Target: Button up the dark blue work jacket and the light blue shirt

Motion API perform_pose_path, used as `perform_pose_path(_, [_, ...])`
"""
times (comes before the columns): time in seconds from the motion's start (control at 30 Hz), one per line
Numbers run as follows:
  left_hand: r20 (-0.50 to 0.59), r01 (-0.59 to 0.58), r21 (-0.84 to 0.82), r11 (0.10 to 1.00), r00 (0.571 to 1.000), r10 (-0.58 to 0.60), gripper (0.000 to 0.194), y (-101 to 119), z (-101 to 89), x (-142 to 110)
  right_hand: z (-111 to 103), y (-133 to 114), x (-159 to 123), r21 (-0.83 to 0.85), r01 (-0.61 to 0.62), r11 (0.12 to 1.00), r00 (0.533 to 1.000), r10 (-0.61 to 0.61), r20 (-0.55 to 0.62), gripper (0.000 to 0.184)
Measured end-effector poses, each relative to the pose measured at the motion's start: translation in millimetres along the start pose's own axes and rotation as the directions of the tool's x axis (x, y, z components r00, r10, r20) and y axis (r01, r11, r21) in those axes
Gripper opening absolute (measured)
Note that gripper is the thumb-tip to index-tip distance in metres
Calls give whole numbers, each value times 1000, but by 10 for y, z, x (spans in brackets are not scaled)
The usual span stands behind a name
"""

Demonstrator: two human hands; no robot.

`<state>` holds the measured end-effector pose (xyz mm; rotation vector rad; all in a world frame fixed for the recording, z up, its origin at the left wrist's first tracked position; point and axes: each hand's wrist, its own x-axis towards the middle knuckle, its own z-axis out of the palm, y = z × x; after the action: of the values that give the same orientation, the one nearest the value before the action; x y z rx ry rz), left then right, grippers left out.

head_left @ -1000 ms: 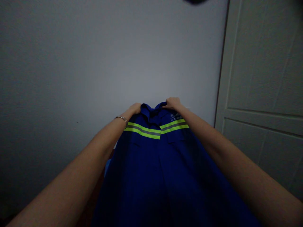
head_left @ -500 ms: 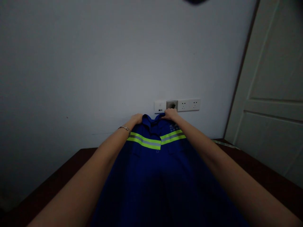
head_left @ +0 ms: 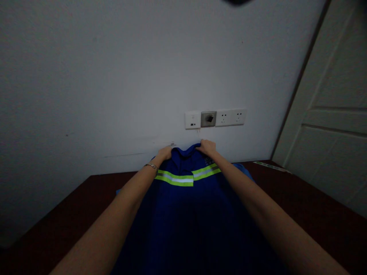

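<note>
- Left hand [head_left: 165, 153] closed, pinching the jacket [head_left: 172, 214] beside its collar [head_left: 186, 152]; bracelet [head_left: 153, 167] on that wrist.
- Right hand [head_left: 208, 148] closed too, gripping the collar's other side.
- The jacket, dark blue, spreads from the 2 hands toward the camera, above the dark red table [head_left: 71, 202]; whether its lower part touches the table, I cannot tell.
- A yellow-green band [head_left: 177, 181] with a pale middle crosses it in 2 offset parts.
- Lighter blue cloth [head_left: 244, 171] shows past the right forearm.
- 4 wall plates [head_left: 226, 117], 1 grey, sit above the right hand.
- A printed strip [head_left: 271, 166] lies near the door [head_left: 338, 152].
</note>
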<state>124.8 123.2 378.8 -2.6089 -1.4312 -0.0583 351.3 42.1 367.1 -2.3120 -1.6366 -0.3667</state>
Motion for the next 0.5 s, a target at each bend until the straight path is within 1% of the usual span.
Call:
perform_pose_path(0.07, [10, 3, -52, 999, 1000, -2, 41, -12, 88, 0, 133, 10, -55, 16, -12, 1000, 999, 11, 51, 53])
perform_pose_path(0.13, [45, -17, -136, 990, 999, 24, 45, -40, 166, -3, 254, 12, -99, 34, -11, 999, 995, 8, 94, 48])
perform_pose_path(0.2, [62, -36, -240, 970, 997, 52, 48, -92, 233, -18, 346, 7, -132, 43, -11, 999, 994, 7, 111, 45])
perform_pose_path(0.27, [51, -28, -331, 943, 998, 47, 49, -175, 286, -49, 402, 1, -159, 44, -10, 999, 994, 5, 107, 45])
perform_pose_path(0.3, [44, -11, -381, 925, 999, 30, 51, -230, 305, -71, 416, 0, -172, 44, -7, 999, 994, 2, 106, 46])
perform_pose_path(0.37, [39, 66, -484, 873, 998, -54, 51, -365, 328, -132, 419, 5, -205, 46, 6, 999, 994, -11, 108, 48])
perform_pose_path(0.43, [41, 154, -556, 817, 987, -158, 46, -521, 329, -218, 397, 16, -258, 48, 18, 999, 994, -23, 111, 53])
perform_pose_path(0.5, [48, 218, -588, 779, 971, -236, 38, -683, 313, -332, 362, 19, -342, 37, 16, 999, 996, -19, 90, 54])
